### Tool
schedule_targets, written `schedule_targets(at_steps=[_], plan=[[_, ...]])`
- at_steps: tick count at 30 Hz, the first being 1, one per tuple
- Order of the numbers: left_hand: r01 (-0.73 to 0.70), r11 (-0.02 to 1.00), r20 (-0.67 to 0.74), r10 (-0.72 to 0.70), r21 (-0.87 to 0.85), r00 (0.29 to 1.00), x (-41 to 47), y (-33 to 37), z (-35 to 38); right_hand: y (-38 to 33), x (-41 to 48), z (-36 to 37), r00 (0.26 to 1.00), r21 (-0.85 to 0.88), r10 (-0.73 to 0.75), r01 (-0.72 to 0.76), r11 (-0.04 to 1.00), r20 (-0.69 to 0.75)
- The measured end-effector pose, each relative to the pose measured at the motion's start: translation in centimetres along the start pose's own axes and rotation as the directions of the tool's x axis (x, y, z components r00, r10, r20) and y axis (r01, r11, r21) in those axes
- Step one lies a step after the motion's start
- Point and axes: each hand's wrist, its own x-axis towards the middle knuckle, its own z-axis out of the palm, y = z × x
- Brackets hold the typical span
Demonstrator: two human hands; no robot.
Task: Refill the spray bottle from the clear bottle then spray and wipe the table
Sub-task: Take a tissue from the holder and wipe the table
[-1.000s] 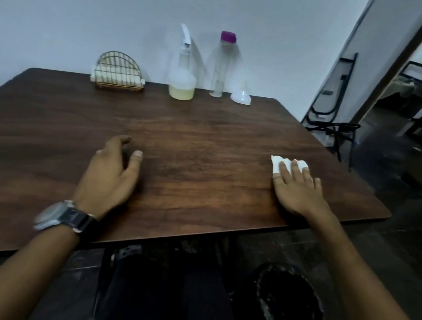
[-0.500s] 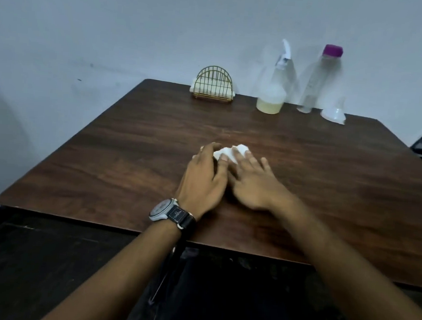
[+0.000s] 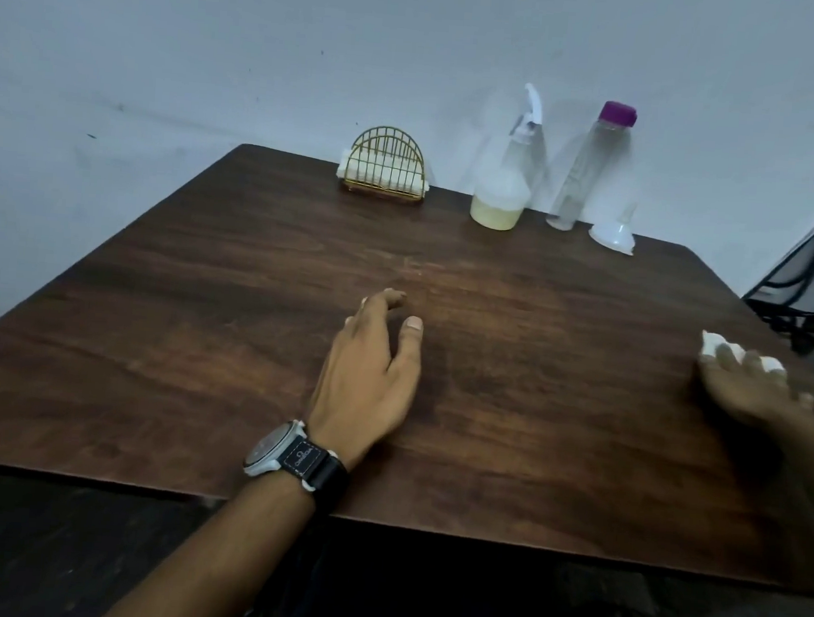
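A dark brown desk point(image 3: 200, 342) with a smooth, wood-grain top is set against a pale, matt wall point(image 3: 172, 51). The spray bottle point(image 3: 502, 189), made of translucent plastic with a rounded body, a narrow neck and a white trigger head, is stood upright at the far edge, and a shallow layer of pale yellow liquid is held in its base. Just right of the spray bottle the clear bottle point(image 3: 588, 171) is stood, tall, cylindrical and capped in purple; whether any liquid is in it cannot be told. Further right of the spray bottle a white plastic funnel point(image 3: 612, 236) is laid mouth-down. Left of the spray bottle an arched gold wire holder point(image 3: 386, 167) is placed, with white napkins stacked inside. Well nearer than the spray bottle the left hand point(image 3: 367, 373) is laid palm-down on the wood, its fingers relaxed and nothing gripped; a watch point(image 3: 284, 454) with a pale case and a dark fabric strap is worn at the wrist. Nearer than the spray bottle and far to its right, a white tissue point(image 3: 709, 347) is pressed to the desk under the straight, spread fingers of the right hand point(image 3: 756, 385).
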Motion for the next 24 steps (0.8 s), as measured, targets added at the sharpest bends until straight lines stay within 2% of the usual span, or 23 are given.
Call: schedule_targets(at_steps=[4,6,8,10,12,14,16,21,24], plan=[[0.017,1.000,-0.027,-0.017,-0.017,0.999,0.0,0.0,0.0,-11.6,-1.4,0.3,0.977,0.041,-0.210,0.208,0.977,0.032],[0.036,0.999,-0.044,-0.037,-0.030,0.998,0.1,0.0,0.1,-19.4,-3.5,0.7,0.925,0.035,-0.379,0.378,0.925,0.033],[0.038,0.998,-0.069,-0.041,-0.048,0.997,0.1,0.0,0.1,-26.5,-6.5,1.6,0.848,0.023,-0.527,0.527,0.850,0.060],[0.021,0.998,-0.108,-0.028,-0.065,0.994,0.2,0.0,0.0,-31.7,-9.9,2.9,0.732,0.009,-0.672,0.675,0.738,0.113],[0.014,0.998,-0.126,-0.022,-0.067,0.992,0.2,0.0,-0.1,-34.1,-12.5,4.2,0.615,-0.034,-0.767,0.783,0.621,0.182],[0.020,0.998,-0.139,-0.029,-0.059,0.990,0.1,0.0,-0.1,-34.3,-13.5,4.5,0.567,-0.025,-0.797,0.818,0.575,0.209],[0.021,0.999,-0.147,-0.028,-0.049,0.989,-0.1,0.2,-0.2,-32.8,-13.0,3.6,0.603,0.019,-0.773,0.786,0.618,0.198],[0.028,0.999,-0.124,-0.033,-0.044,0.992,-0.1,0.2,-0.3,-21.5,-8.0,0.8,0.810,0.075,-0.581,0.576,0.814,0.078],[0.036,0.998,-0.102,-0.041,-0.055,0.994,-0.2,0.2,-0.3,-11.9,-4.0,0.2,0.938,0.044,-0.340,0.338,0.940,0.063]])
